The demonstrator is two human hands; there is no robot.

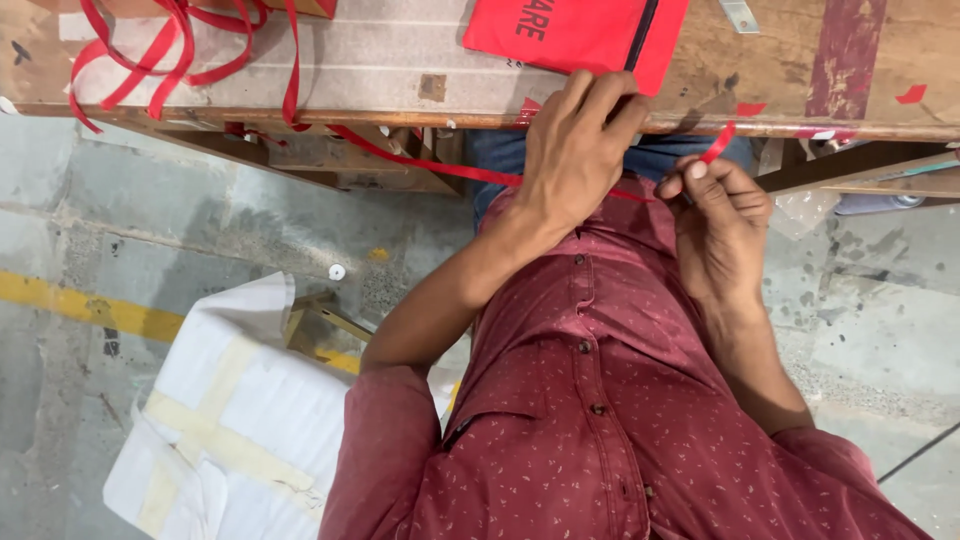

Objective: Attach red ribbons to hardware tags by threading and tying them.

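Note:
I look straight down my dark red shirt at the edge of a worn wooden table (pixel 800 70). A flat red pouch with a black zip (pixel 575 30) lies at that edge. My left hand (pixel 575 150) rests on the table edge, fingertips on the pouch's near side. A long red ribbon (pixel 420 160) runs from a loose tangle (pixel 170 50) at the table's far left, under my left hand, to my right hand (pixel 720 215). My right hand is closed, pinching the ribbon's end (pixel 718 142) between thumb and fingers just below the table edge.
A white wrapped bundle with pale tape (pixel 230 420) sits on the concrete floor at the lower left. A yellow line (pixel 90 310) crosses the floor. Small red scraps (pixel 910 95) and a metal bracket (pixel 738 14) lie on the table at the right.

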